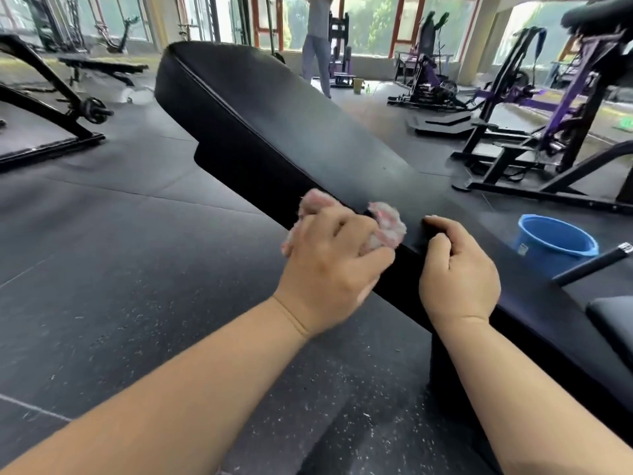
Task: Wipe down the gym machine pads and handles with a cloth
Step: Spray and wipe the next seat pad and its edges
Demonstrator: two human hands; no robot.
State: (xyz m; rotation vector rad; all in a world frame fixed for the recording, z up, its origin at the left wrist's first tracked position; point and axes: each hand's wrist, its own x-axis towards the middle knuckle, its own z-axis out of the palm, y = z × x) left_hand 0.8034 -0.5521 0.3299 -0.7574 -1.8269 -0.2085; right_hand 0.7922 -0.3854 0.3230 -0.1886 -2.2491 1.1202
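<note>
Head view: grips a bunched pink cloth [387, 224] in the left hand [329, 269], fingers clamped round it, pressing it against the black pad [274, 114] at its side edge. Hooks the right hand [459, 269] over that same edge, just right of the cloth grip. Farther right of that, a blue bucket [555, 241].

- Bench pad [274, 108]: smooth black vinyl, faint sheen.
- Cloth [387, 222]: fluffy pink-white fabric.
- Bucket [555, 240]: glossy blue plastic.
- Floor [120, 269]: matt speckled rubber.
</note>
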